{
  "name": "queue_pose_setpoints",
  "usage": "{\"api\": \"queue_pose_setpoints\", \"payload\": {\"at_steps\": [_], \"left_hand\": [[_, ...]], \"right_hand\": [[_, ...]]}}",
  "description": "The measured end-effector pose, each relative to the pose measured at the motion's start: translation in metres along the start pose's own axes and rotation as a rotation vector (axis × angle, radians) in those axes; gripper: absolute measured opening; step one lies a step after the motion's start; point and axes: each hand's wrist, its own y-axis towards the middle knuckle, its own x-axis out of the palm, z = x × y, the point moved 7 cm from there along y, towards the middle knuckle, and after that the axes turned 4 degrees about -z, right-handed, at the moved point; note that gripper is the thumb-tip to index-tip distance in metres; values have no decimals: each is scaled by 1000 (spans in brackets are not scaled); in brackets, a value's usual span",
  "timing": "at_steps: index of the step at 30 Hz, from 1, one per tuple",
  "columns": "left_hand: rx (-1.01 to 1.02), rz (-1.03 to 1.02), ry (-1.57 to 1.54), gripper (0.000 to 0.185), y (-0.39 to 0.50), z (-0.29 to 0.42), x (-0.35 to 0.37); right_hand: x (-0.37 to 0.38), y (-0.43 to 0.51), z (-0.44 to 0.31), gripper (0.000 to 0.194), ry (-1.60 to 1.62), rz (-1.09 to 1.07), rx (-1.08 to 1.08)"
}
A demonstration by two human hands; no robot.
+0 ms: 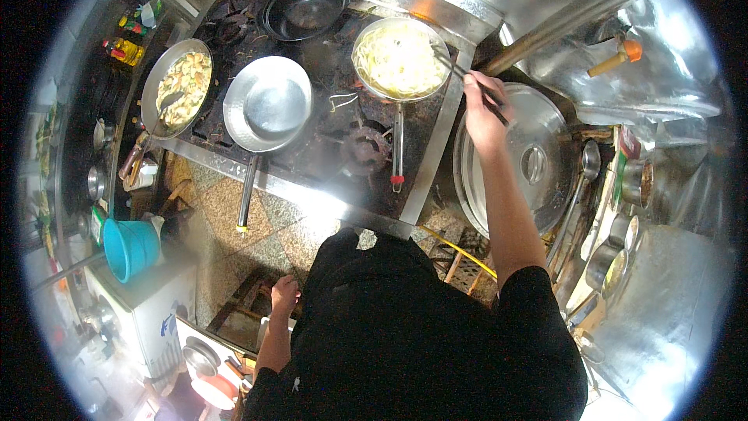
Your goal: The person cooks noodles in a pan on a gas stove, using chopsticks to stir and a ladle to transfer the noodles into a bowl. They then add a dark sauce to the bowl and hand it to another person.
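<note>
My right hand (486,102) grips a dark slender utensil (459,70), either tongs or chopsticks. Its far end reaches into shredded pale food (400,55), perhaps noodles or cabbage, in a frying pan (398,123) over a burner at the stove's right side. Orange flame glows beneath that pan. Down by my left hip, my left hand (285,293) hangs with curled fingers and nothing visible in it. Nearer the middle of the stove (327,164) stands a metal pan (267,104) with no food in it. A tilted pan (153,79) at the left holds cooked chunks and a spoon.
A black pot (305,9) occupies the stove's back. Under my right forearm lies a large round metal lid (552,155), with a ladle (591,161) and small metal pots (608,266) beyond. At left are a teal bucket (130,250) and an oil bottle (125,51). Pan handles project toward me.
</note>
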Motion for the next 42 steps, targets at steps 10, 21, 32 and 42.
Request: {"api": "queue_pose_setpoints", "payload": {"at_steps": [10, 21, 32, 42], "left_hand": [[36, -23, 26, 50, 21, -6, -3], [35, -18, 34, 45, 66, 59, 40], [-124, -221, -1108, 51, 204, 112, 140], [-113, -235, -1058, 38, 219, 117, 151]], "right_hand": [[29, -40, -15, 13, 594, -58, 288], [26, -25, -6, 9, 304, -157, 157], [6, -20, -32, 19, 199, -41, 269], [0, -21, -43, 14, 260, -37, 298]]}}
